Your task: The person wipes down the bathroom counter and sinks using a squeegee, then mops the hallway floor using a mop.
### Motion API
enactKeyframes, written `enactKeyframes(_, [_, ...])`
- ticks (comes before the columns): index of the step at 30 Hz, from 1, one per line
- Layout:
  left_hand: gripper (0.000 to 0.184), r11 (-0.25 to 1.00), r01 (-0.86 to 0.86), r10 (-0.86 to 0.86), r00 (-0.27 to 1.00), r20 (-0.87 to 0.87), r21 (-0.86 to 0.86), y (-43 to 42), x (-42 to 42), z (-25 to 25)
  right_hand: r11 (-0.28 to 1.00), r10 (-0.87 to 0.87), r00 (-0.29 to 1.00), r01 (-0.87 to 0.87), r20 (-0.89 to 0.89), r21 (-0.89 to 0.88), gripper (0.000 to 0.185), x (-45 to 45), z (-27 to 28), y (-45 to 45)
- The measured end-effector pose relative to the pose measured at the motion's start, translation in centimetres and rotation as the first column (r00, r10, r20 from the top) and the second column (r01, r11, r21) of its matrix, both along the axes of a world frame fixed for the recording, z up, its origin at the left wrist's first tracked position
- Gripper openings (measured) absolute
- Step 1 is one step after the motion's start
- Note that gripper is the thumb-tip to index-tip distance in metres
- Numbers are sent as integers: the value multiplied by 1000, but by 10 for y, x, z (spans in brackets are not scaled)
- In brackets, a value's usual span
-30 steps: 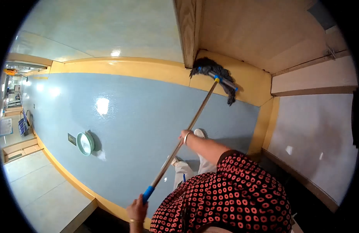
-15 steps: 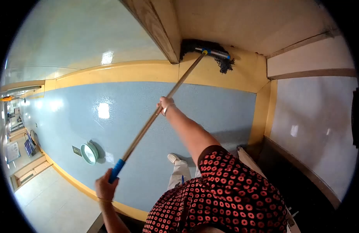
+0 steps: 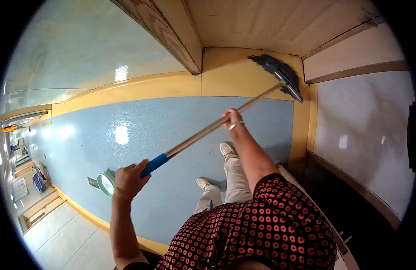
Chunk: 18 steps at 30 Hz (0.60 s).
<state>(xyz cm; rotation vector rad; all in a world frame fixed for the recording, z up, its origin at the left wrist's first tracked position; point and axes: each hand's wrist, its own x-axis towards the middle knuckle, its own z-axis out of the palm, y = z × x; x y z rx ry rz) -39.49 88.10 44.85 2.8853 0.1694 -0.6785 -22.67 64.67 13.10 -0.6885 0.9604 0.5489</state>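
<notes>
A mop (image 3: 203,135) with a metal pole and a blue grip slants across the view. My left hand (image 3: 130,179) is closed around the blue grip at the near end. Farther along, my right hand (image 3: 233,118) wraps the metal pole. The dark mop head (image 3: 280,72) lies on the yellow floor border (image 3: 235,67), close to the right corner of the doorway. A metal and blue bar runs across its fringe.
A pale green basin (image 3: 105,183), partly covered by my left hand, stands on the blue-grey floor (image 3: 172,117). A wooden door frame (image 3: 183,45) juts out above the border. Blue bags (image 3: 38,179) sit far left. White walls flank the corridor.
The mop head has swung right, from beside the door frame to the right corner. My right hand moved right and my left hand up. A second shoe now shows.
</notes>
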Motion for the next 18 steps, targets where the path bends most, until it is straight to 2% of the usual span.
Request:
enactKeyframes(2, [36,991,133,-132,991,-16,28,-23,21,-9,968,-242,970,244,-30,67,16,-2,-13,-40])
enactKeyframes(4, [31,963,267,-268,963,24,41,-41,43,-13,939,-320,941,330,-107,97,17,-9,-9,-75])
enactKeyframes(6, [24,901,426,-428,904,-2,85,-42,57,-19,919,-389,920,391,-57,41,17,-31,-15,-94])
enactKeyframes(8, [24,883,466,-468,883,29,62,-25,44,-20,902,-429,886,431,-179,-25,19,-47,5,-80])
enactKeyframes(10, [24,901,433,-434,897,88,29,19,14,-17,918,-397,900,387,-179,-89,18,-74,2,-39])
enactKeyframes(12, [22,926,377,-372,920,123,-12,67,-37,-13,948,-317,936,309,-150,-77,20,-117,-1,0])
enactKeyframes(14, [16,929,371,-363,917,164,-16,113,-106,3,971,-184,965,149,-188,-188,23,-173,28,53])
enactKeyframes(16, [15,932,361,-351,918,182,-23,147,-172,19,974,-142,977,109,-160,-198,25,-233,50,94])
enactKeyframes(18, [14,954,301,-299,946,121,6,167,-227,39,987,-97,980,72,-175,-142,24,-283,36,111])
